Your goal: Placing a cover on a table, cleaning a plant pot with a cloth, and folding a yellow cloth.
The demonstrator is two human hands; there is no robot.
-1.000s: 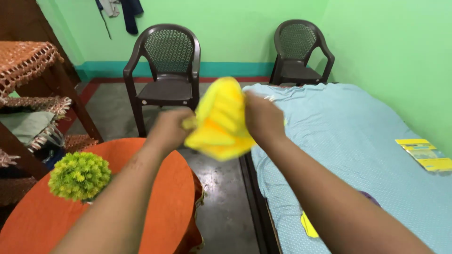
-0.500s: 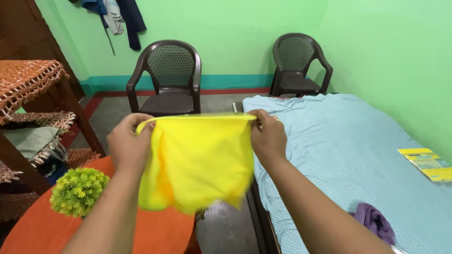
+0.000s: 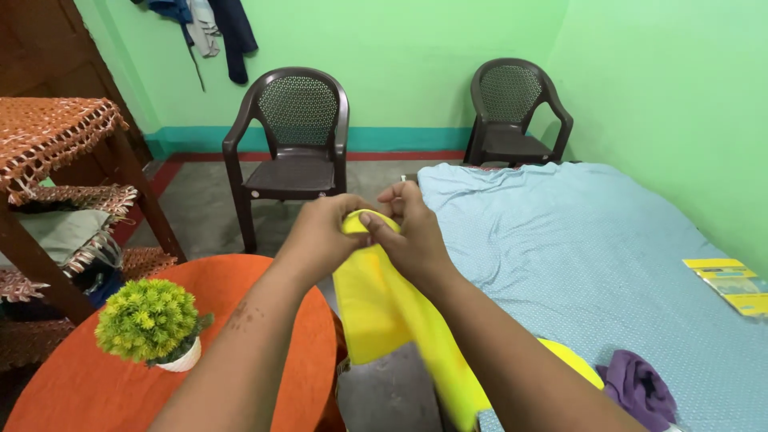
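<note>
Bright, even room light, source unseen. Soft shadows under the dark brown plastic armchair (image 3: 294,136). Hanging end of the bright yellow folded cloth (image 3: 392,312) is blurred, perhaps motion. Slight wide-angle stretch toward frame edges. No glare.

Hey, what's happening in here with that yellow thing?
A person holds a yellow cloth up in front of them with both bare hands. The left hand and right hand are brought together at its top edge, pinching it, so the cloth hangs down doubled between the arms. Below to the left is a round orange table with a small green potted plant. To the right is a bed with a light blue sheet, where a purple cloth lies.
</note>
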